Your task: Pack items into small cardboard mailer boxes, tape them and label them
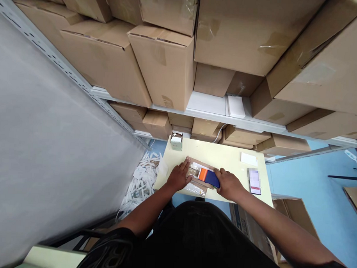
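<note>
As seen by an onlooker beside the table (221, 152): one pair of bare hands, at work near its closest edge. Left hand (179, 176): clamped across the left end of a cardboard box (199, 183), thumb to the near side, fingers to the far corner. Right hand (228, 184): closed on the right end; whether it also pinches the contents cannot be told. Handling note, by judgement: press both ends evenly, lest the thin walls bow; keep the contents flat between the walls, and the fingertips clear of the edges. Box: shallow, open-topped, plain brown, lying slantwise, a clear packet (195, 189) at its near side. Contents: one flat piece (209, 177), orange band at left, dark blue at right, with something glossy and transparent to its left. Beyond, right: one phone (254, 181), screen lit; one white flat box (249, 158). Far left: one small pale carton (176, 142), upright. Behind: shelved brown boxes (166, 67).
</note>
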The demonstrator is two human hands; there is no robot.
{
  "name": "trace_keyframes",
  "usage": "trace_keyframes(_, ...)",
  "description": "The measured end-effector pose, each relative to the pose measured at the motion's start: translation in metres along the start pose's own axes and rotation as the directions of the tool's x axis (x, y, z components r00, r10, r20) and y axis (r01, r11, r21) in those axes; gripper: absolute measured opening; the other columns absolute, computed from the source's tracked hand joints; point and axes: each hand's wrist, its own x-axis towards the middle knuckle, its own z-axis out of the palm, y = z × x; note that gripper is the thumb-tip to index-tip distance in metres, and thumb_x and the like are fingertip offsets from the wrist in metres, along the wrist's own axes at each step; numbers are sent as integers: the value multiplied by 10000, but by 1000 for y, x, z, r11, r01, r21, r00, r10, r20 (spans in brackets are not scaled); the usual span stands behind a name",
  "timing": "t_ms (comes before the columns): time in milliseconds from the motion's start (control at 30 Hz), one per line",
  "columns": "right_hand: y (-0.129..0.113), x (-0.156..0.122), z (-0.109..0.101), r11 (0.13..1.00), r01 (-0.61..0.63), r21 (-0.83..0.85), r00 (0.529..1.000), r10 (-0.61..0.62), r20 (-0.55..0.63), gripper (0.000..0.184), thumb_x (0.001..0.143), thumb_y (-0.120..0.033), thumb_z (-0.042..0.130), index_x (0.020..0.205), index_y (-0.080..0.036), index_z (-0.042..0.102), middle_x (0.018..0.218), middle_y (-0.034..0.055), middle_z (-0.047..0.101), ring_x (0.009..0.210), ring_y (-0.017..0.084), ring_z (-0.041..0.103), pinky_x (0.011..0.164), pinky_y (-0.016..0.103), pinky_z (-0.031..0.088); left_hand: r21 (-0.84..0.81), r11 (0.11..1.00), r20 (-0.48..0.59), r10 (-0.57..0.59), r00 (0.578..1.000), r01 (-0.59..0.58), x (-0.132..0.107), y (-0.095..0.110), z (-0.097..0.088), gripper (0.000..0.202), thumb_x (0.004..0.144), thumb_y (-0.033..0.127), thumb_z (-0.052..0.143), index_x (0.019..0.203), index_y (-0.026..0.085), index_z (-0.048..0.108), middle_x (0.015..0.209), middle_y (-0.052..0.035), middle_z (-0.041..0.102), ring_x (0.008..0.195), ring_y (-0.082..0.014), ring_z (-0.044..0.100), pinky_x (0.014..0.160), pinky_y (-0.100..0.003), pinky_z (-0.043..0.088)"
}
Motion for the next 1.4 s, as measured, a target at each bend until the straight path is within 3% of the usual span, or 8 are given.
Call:
trace_keyframes(167,-4,-2,2,998,-19,-55,998,16,-56,771,816,-217,666,1529,-163,377,1279,176,588,1054,313,612,872,380,458,15,1000,-11,10,1000,-10,1,-1,0,832,950,446,568,1645,186,191,1712,-140,190,1482,-331,396,1147,-468,395)
trace_keyframes(400,3,-3,23,993,94,-77,984,-104,-148,787,841,-181,647,1568,-144,345,1349,168,587,1107,302,610,913,367,488,13,1000,-34,16,999,-15,0,-1,2,843,959,446,558,1652,201,144,1714,-138,182,1465,-330,422,1132,-477,414)
trace_keyframes(533,6,0,26,998,17,56,985,-7,-172,760,904,-394,657,1562,-155,361,1336,175,618,1092,300,655,911,369,490,6,1000,-24,12,1000,-12,1,0,2,824,962,451,553,1646,188,174,1711,-141,191,1472,-333,410,1133,-479,410)
trace_keyframes(667,1,7,12,962,-110,250,991,126,-46,784,835,-667,675,1440,-199,503,1238,142,706,1057,309,691,814,351,488,15,1000,-11,7,1000,-7,0,0,1,824,956,447,563,1641,172,198,1710,-154,188,1450,-340,434,1126,-475,409)
trace_keyframes(767,-3,17,1,933,-246,261,969,232,83,699,795,-681,696,1309,-215,605,1109,120,756,978,309,711,715,330,461,26,1000,0,0,1000,0,0,1,0,823,953,448,567,1642,181,203,1713,-144,184,1432,-338,454,1125,-469,405)
trace_keyframes(867,1,25,-4,945,-234,226,972,227,57,628,807,-672,677,1229,-206,656,1082,128,762,961,300,710,691,315,437,63,998,18,-11,1000,10,0,2,-2,810,959,468,557,1640,185,223,1713,-140,184,1432,-349,450,1130,-478,390)
trace_keyframes(1067,37,15,2,976,-100,194,995,100,10,575,834,-717,625,1093,-211,712,994,116,776,889,278,713,654,300,394,151,988,51,-44,998,36,0,6,-5,796,964,516,529,1641,206,247,1710,-115,203,1412,-377,460,1134,-508,366)
trace_keyframes(1400,128,-40,33,943,-169,286,985,153,76,531,832,-688,629,1050,-211,705,859,82,754,776,250,681,628,291,371,195,981,80,-22,997,6,1,6,-8,817,973,510,510,1649,176,196,1712,-138,183,1412,-363,465,1093,-485,414)
